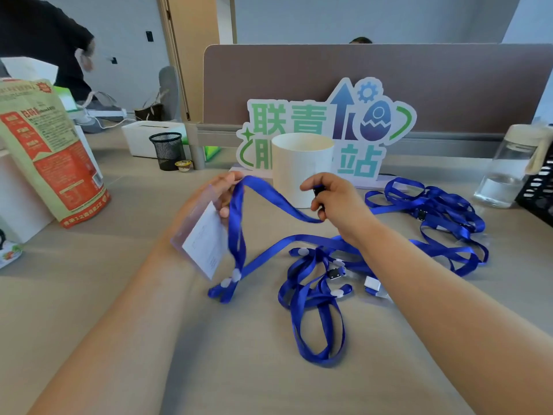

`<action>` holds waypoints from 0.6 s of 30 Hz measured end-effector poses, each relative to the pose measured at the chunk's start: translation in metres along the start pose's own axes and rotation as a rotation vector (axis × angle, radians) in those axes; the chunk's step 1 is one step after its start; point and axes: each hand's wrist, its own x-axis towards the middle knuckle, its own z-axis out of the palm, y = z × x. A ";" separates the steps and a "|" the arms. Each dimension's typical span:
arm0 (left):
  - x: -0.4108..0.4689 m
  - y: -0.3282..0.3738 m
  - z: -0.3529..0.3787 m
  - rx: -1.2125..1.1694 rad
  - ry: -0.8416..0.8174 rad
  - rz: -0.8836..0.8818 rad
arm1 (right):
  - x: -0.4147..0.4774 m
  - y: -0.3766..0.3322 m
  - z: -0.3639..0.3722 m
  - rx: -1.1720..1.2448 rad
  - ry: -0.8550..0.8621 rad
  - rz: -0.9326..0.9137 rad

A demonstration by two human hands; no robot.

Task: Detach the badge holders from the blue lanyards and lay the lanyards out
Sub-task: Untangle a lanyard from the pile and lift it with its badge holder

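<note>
My left hand [223, 191] holds a clear badge holder [203, 239] with a white card inside, and a blue lanyard [263, 196] is draped over its fingers. The lanyard's two ends with white snaps hang down to the desk at the left. My right hand [332, 196] grips the same lanyard's black buckle [317, 191], lifted above the desk. More blue lanyards lie tangled on the desk: one loop [317, 319] in the middle front, and a pile [443, 217] at the right behind my right forearm.
A white cup [302, 166] stands just behind my hands, before a green and blue sign [326, 124] and a brown divider. A water bottle [508, 169] and a black basket [538, 193] stand at the right. An orange bag [51, 151] leans at the left.
</note>
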 end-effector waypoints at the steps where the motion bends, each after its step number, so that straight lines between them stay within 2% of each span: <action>1: -0.002 0.000 0.005 -0.053 0.016 0.017 | -0.002 0.000 0.002 -0.059 -0.047 -0.004; 5: -0.003 0.004 0.017 -0.091 0.092 0.063 | -0.011 -0.004 0.009 -0.163 -0.267 -0.063; 8: -0.003 0.007 0.021 -0.021 0.000 0.063 | -0.012 -0.004 0.016 -0.241 -0.425 -0.087; 10: -0.002 0.008 0.025 0.039 -0.077 0.036 | -0.011 -0.002 0.020 -0.242 -0.466 -0.066; 12: 0.001 0.011 0.030 0.074 -0.112 0.023 | -0.008 0.001 0.023 -0.191 -0.460 -0.047; 15: 0.008 0.015 0.034 0.143 -0.146 0.019 | -0.002 0.004 0.022 -0.106 -0.358 -0.030; 18: 0.018 0.019 0.033 0.192 -0.075 0.076 | 0.007 0.008 0.013 -0.140 -0.259 -0.010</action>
